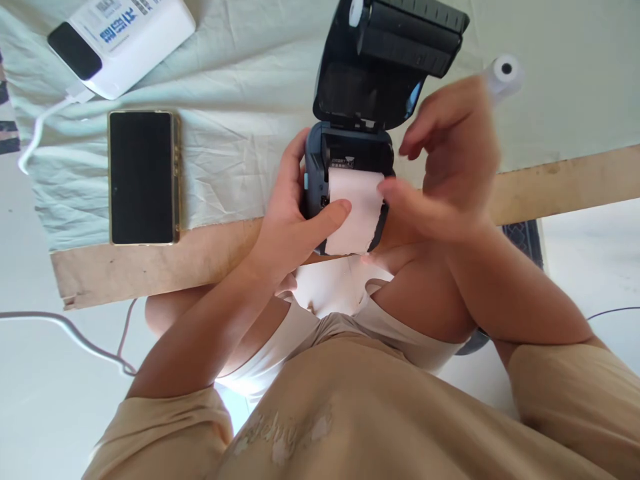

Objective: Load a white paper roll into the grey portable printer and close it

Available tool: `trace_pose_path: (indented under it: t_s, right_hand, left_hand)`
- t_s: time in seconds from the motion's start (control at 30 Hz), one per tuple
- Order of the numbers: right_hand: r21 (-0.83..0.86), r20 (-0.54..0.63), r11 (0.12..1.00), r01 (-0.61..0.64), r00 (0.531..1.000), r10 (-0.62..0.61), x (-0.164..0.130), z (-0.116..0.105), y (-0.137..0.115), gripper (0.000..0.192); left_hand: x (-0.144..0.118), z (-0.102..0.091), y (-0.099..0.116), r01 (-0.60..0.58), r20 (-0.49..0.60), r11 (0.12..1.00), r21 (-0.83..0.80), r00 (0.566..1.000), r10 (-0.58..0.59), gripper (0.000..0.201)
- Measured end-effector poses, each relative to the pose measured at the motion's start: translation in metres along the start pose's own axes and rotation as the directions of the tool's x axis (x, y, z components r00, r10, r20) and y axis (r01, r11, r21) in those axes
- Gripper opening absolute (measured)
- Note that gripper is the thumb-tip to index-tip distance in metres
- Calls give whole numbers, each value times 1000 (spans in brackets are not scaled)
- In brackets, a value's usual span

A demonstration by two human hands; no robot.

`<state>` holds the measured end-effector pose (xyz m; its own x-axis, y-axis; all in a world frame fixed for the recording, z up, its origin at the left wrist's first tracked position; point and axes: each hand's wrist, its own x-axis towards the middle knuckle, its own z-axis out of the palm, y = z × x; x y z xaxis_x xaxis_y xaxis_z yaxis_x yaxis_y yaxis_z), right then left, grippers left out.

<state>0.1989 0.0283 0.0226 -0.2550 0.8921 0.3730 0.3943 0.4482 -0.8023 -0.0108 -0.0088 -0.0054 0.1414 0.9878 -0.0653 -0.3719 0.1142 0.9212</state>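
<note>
A small dark label printer (350, 150) stands at the table's near edge with its black lid (390, 60) swung open and back. A strip of white paper (355, 210) runs out of its bay toward me. My left hand (295, 220) grips the printer's left side, with the thumb pressing on the paper. My right hand (445, 167), slightly blurred, is at the printer's right side; its thumb touches the paper's right edge and the fingers are loosely curled above.
A white paper roll (505, 73) lies behind my right hand. A dark phone (143, 177) lies face up on the pale cloth (240, 120) to the left. A white power bank (120, 37) with a cable (40, 127) sits at the far left. The wooden table edge (165, 260) runs in front.
</note>
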Motion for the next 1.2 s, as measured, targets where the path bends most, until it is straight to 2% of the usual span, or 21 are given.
trace_pose_path:
  t_s: [0.07,0.17,0.2,0.3,0.37,0.5,0.6,0.67,0.77,0.87,0.93,1.03,1.13,1.2]
  right_hand:
    - [-54,-48,999,-7,999,4,5,-6,5,31]
    - [-38,60,999,-29,998,31,10,-9,4,40]
    - [4,42,998,-57,997,57,10,-7,1,40]
    - [141,-120,987,-82,988,99,4,5,-9,31]
    - [195,-146,978,-74,984,104,0,11,-11,24]
    - [255,34,966,-42,999,34,0,9,-3,25]
    - [198,186,980,-29,982,-9,2,4,4,28]
    - [192,241,980,-56,970,8,2,3,3,25]
    - [241,228,953,-186,965,130,2,5,-2,31]
    - [324,243,894,-311,940,238,2,10,-3,56]
    - [380,307,860,-341,923,231,2,12,-1,71]
    - [429,353,810,-399,900,256,1,12,4,76]
    - [455,352,793,-405,900,257,2,11,6,74]
    - [462,365,816,-348,913,183,3,12,8,71]
  left_hand:
    - [0,-1,1,12,2,999,48,1000,-12,64]
    - [0,-2,3,11,-4,996,87,1000,-11,65]
    - [0,-2,3,14,-9,995,97,1000,-13,65]
    - [1,-2,2,31,-29,992,119,999,-28,68]
    - [2,-2,-1,32,-42,992,120,999,-27,69]
    - [5,-5,-9,-21,-50,997,80,998,25,69]
    - [5,-7,-8,-30,-13,998,53,999,31,65]
    - [4,-7,-5,-22,19,998,53,1000,21,61]
    - [2,-5,-1,-25,53,999,26,998,23,58]
    - [-1,-2,-1,-38,24,999,-4,999,38,51]
    - [-2,-1,-3,-53,9,999,-4,999,53,39]
    - [-1,-3,-6,-65,38,998,9,997,65,28]
    - [4,-8,-11,-123,99,992,9,988,121,31]
    - [7,-11,-13,-154,148,988,-4,977,153,37]
